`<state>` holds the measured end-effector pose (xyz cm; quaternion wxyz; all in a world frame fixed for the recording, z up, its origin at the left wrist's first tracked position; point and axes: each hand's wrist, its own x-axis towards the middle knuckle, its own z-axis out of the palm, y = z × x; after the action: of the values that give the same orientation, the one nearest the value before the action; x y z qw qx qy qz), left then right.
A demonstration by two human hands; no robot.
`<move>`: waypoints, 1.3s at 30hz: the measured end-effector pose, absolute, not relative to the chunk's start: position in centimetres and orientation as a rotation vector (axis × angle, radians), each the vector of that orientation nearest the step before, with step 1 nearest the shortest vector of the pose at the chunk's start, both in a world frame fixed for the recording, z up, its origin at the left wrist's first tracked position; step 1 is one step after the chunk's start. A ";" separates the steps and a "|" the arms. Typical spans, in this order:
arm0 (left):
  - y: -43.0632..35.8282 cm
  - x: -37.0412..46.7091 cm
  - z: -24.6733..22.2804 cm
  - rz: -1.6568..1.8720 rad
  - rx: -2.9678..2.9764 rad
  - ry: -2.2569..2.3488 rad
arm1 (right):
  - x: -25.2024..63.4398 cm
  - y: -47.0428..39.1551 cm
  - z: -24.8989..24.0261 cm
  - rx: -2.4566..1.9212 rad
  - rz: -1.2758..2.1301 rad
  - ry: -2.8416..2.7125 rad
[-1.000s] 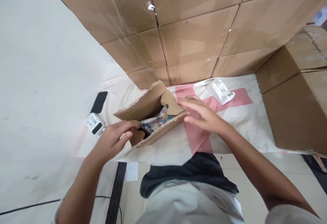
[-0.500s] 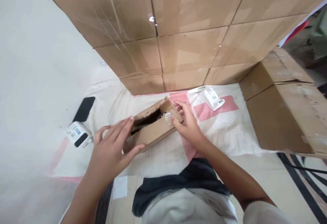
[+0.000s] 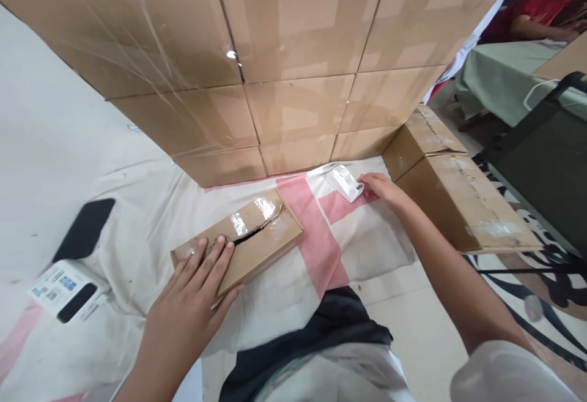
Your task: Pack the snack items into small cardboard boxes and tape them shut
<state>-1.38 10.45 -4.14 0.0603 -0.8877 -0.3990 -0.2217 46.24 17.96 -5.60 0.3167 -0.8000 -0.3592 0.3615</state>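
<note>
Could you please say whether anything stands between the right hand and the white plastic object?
Nothing visible does: the right hand is at the right end of the white plastic object; whether it grips is unclear.

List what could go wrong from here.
The flaps of the box could spring up if the left hand lifts, since a dark gap shows between them. The white object might slip, as the right hand is only at its edge. The stack stands close behind both and could be knocked.
</note>
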 end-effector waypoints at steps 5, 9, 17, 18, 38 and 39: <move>10.4 -1.3 -4.4 -0.692 -2.692 -1.215 | 45.8 19.2 -4.6 -2.173 1.045 -0.876; 10.2 -1.2 -4.3 -0.709 -2.693 -1.221 | 45.6 19.7 -4.4 -2.222 1.089 -0.812; 10.1 -1.3 -3.8 -0.532 -2.654 -1.174 | 44.6 20.0 -4.5 -2.185 1.228 -0.653; 10.0 -1.3 -3.8 -0.527 -2.652 -1.169 | 44.5 20.1 -4.5 -2.183 1.211 -0.629; 9.9 -1.5 -3.4 -0.546 -2.700 -1.185 | 41.7 14.1 -9.0 -1.466 0.751 -0.721; 9.8 -1.5 -3.4 -0.548 -2.700 -1.188 | 41.6 14.1 -9.3 -1.475 0.759 -0.687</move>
<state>-1.51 9.84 -3.41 0.0706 -0.8976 -0.3951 -0.1822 41.64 14.07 -9.32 0.6234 -0.6425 -0.2990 0.3304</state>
